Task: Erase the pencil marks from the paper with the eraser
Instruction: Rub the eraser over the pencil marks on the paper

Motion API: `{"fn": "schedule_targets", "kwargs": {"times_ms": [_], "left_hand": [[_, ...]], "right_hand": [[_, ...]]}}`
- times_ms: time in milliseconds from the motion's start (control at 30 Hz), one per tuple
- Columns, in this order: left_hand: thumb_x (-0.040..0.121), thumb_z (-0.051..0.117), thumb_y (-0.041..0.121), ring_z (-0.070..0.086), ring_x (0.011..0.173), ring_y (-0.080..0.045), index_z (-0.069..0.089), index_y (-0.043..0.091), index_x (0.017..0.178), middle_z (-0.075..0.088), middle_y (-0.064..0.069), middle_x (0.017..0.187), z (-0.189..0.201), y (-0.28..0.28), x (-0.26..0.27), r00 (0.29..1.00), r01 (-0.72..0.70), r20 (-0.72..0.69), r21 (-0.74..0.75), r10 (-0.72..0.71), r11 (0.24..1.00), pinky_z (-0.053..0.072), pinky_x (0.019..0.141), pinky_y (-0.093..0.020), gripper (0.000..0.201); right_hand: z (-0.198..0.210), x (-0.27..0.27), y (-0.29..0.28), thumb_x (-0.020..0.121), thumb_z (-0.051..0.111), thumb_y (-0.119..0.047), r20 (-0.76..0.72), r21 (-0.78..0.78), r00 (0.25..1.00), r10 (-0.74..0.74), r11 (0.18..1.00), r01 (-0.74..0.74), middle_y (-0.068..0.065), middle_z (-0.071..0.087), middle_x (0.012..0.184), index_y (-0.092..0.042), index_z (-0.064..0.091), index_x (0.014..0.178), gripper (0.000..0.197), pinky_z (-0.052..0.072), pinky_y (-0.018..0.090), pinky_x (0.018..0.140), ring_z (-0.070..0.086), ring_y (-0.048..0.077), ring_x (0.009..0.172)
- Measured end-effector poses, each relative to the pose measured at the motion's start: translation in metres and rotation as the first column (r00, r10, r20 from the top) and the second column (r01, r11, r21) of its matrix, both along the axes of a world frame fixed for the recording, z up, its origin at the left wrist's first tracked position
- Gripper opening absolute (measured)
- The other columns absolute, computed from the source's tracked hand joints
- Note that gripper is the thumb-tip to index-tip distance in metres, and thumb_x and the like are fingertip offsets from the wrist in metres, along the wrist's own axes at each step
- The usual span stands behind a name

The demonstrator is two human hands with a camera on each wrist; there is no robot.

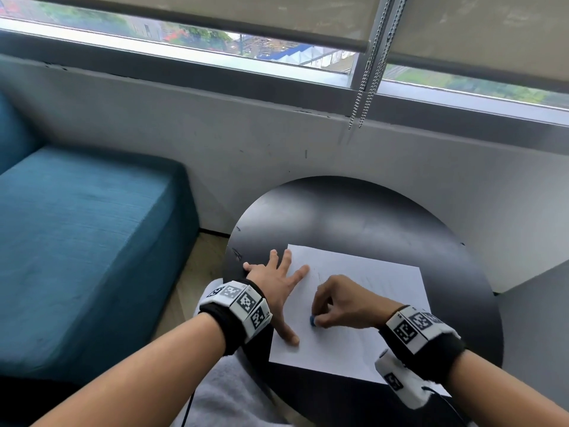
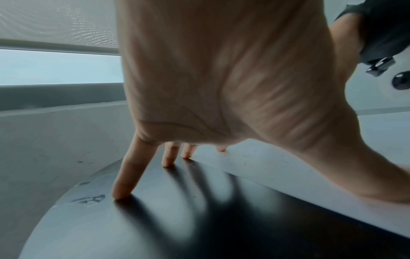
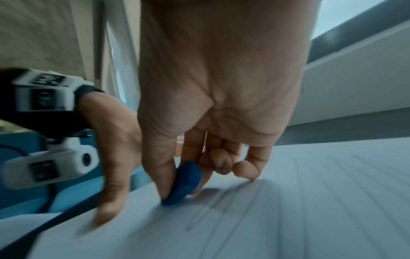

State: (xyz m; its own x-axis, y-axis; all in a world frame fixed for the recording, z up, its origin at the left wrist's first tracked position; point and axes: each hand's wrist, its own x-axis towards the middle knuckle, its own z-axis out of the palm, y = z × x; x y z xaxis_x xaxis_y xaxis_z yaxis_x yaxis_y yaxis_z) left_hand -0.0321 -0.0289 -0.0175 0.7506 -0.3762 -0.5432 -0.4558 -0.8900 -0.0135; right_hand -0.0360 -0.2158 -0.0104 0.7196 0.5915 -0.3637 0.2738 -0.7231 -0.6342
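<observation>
A white sheet of paper lies on a round black table. Faint pencil lines run across the paper. My right hand pinches a small blue eraser between thumb and fingers, its lower end touching the sheet; the eraser shows plainly in the right wrist view. My left hand lies spread and flat, thumb and index finger pressing the paper's left part, the other fingers on the black table beside the paper's edge.
A blue sofa stands left of the table. A grey wall and window sill run behind it, with blind chains hanging above the table's far side. My grey-clad lap is below the table's near edge.
</observation>
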Motion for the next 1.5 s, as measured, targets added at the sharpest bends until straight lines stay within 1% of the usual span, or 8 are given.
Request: {"fn": "schedule_targets", "kwargs": {"times_ms": [133,267,467,667,900,1067,1333,1500], "left_hand": [[0.052,0.075,0.082,-0.011,0.149,-0.039,-0.016,0.031,0.155,-0.021,-0.011,0.162,0.001,0.0,0.0,1.0,-0.001,-0.007,0.003,0.001,1.0,0.026,0.107,-0.073,0.147],[0.051,0.076,0.081,-0.008,0.149,-0.039,-0.013,0.031,0.156,-0.016,-0.012,0.163,0.0,0.0,-0.001,1.0,0.003,0.025,-0.003,-0.003,1.0,0.03,0.104,-0.072,0.146],[0.05,0.075,0.082,-0.004,0.149,-0.037,-0.013,0.028,0.156,-0.012,-0.01,0.163,0.0,0.0,-0.002,0.999,0.005,0.052,0.003,-0.005,1.0,0.033,0.102,-0.07,0.148],[0.05,0.074,0.084,-0.007,0.15,-0.038,-0.014,0.025,0.156,-0.017,-0.011,0.163,-0.002,-0.001,-0.001,0.999,0.002,0.038,0.007,-0.002,1.0,0.031,0.104,-0.071,0.149],[0.05,0.075,0.083,-0.006,0.15,-0.037,-0.012,0.026,0.156,-0.015,-0.01,0.163,-0.002,0.001,-0.002,0.999,0.001,0.037,-0.006,-0.001,1.0,0.031,0.104,-0.07,0.148],[0.05,0.073,0.085,-0.006,0.15,-0.038,-0.014,0.024,0.156,-0.016,-0.01,0.163,-0.002,0.0,-0.002,0.999,0.008,0.044,0.003,-0.008,1.0,0.03,0.106,-0.069,0.149],[0.05,0.071,0.086,-0.002,0.15,-0.035,-0.009,0.017,0.156,-0.011,-0.007,0.163,-0.002,0.004,-0.004,0.997,0.015,0.072,-0.007,-0.015,1.0,0.032,0.105,-0.065,0.15],[0.051,0.072,0.085,-0.004,0.15,-0.035,-0.01,0.017,0.156,-0.012,-0.007,0.163,-0.002,0.002,-0.004,0.997,0.009,0.077,-0.008,-0.008,1.0,0.031,0.106,-0.065,0.149]], "right_hand": [[0.003,-0.01,0.002,0.074,0.077,-0.018,-0.136,-0.064,0.985,0.102,0.992,-0.111,-0.01,0.065,0.068,-0.012,0.077,0.079,0.008,0.044,0.016,0.059,0.056,0.002,0.061],[0.001,0.03,0.005,0.073,0.079,-0.016,0.062,-0.013,0.997,-0.043,0.999,0.044,-0.012,0.061,0.058,-0.01,0.078,0.077,0.007,0.035,0.012,0.055,0.051,-0.001,0.051],[-0.01,0.061,0.003,0.075,0.076,-0.015,0.21,0.055,0.944,-0.253,0.967,0.247,-0.004,0.064,0.064,-0.008,0.076,0.075,0.007,0.041,0.023,0.062,0.054,0.003,0.057],[-0.004,0.003,0.003,0.071,0.077,-0.015,-0.083,-0.059,0.993,0.085,0.994,-0.09,-0.009,0.065,0.065,-0.012,0.076,0.074,0.005,0.045,0.02,0.058,0.054,0.001,0.057],[0.002,0.026,0.002,0.073,0.078,-0.012,0.071,0.024,0.996,-0.045,0.999,0.044,-0.005,0.066,0.064,-0.009,0.076,0.073,0.003,0.039,0.016,0.058,0.051,0.001,0.055],[0.004,-0.007,0.009,0.075,0.077,-0.018,-0.113,-0.102,0.976,0.188,0.974,-0.2,-0.015,0.06,0.06,-0.01,0.077,0.08,0.009,0.038,0.01,0.057,0.056,0.0,0.056],[-0.007,0.07,0.002,0.076,0.077,-0.026,0.203,-0.024,0.956,-0.212,0.975,0.221,-0.01,0.065,0.063,-0.015,0.077,0.075,0.012,0.049,0.028,0.064,0.06,0.009,0.063],[-0.011,0.037,0.004,0.076,0.075,-0.018,0.14,0.015,0.983,-0.118,0.993,0.117,-0.011,0.058,0.057,-0.011,0.074,0.071,0.008,0.038,0.018,0.057,0.049,0.004,0.053]]}}
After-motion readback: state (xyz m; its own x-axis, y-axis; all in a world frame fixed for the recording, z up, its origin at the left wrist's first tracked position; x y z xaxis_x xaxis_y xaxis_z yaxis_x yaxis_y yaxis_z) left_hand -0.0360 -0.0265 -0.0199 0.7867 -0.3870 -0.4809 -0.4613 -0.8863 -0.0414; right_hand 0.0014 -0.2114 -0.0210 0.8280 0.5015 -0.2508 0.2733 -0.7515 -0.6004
